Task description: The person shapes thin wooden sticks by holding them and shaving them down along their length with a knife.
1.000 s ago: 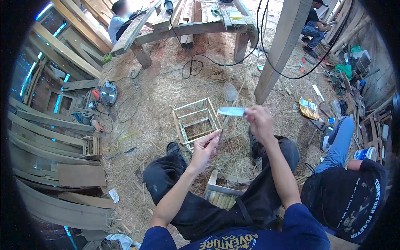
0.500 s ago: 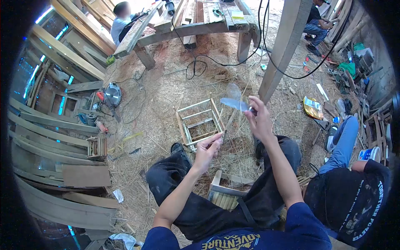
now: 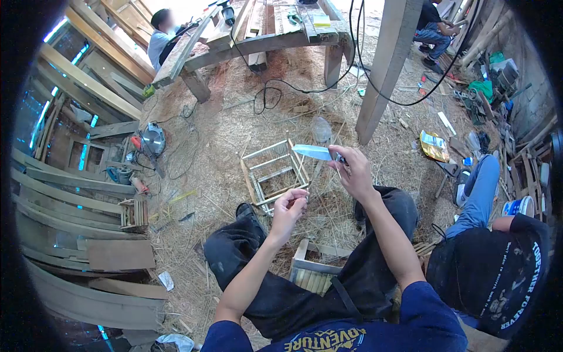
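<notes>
My right hand (image 3: 355, 175) is closed round the handle of a knife (image 3: 312, 152). The broad, pale blade points left, above the right side of a small slatted wooden frame (image 3: 246, 180) on the floor. Lower and to the left, my left hand (image 3: 288, 211) is pinched shut near the frame's front corner; whatever thin piece sits between its fingertips is too small to make out. Between my knees stands a small wooden piece with a row of slats (image 3: 314, 280).
A workbench (image 3: 258, 44) stands ahead, beside a wooden post (image 3: 387, 70). A circular saw (image 3: 153, 139) lies on the left among shavings. A person in a black shirt (image 3: 487, 276) sits close on my right. Two more people are farther off. Black cable (image 3: 270, 97) trails across the floor.
The knife in my right hand has shifted slightly left and down, its blade now turned flatter to view. My left hand has drawn back a little, its fingers more curled. The view has shifted slightly.
</notes>
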Demonstrator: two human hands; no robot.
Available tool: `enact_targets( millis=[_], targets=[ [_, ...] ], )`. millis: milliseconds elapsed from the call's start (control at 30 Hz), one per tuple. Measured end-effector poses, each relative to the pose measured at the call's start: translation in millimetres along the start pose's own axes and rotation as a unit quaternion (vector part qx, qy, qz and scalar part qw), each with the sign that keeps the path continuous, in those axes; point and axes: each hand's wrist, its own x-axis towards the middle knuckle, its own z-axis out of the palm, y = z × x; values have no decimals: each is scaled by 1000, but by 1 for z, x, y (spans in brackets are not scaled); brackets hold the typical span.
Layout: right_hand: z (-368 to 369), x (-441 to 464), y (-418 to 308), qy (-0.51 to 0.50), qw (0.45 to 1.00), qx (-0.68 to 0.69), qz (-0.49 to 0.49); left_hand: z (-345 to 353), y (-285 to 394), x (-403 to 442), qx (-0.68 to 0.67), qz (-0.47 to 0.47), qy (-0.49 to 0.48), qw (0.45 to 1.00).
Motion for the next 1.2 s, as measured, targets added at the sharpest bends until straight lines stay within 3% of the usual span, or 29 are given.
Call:
enact_targets(
  millis=[133,500,700,933,1200],
  targets=[
    [-1,1,-1,15,999,-6,-37,5,1,3,-8,-28,-17,999],
    [18,-5,-11,-68,990,10,-122,27,22,19,-86,15,1,996],
    [19,-19,-9,-95,994,56,-8,23,22,25,-152,-7,-16,988],
    [20,-21,-11,-139,986,88,9,26,28,23,-160,5,13,987],
    [18,-17,-15,-136,986,94,-15,18,28,20,-160,19,-32,986]
  ],
)
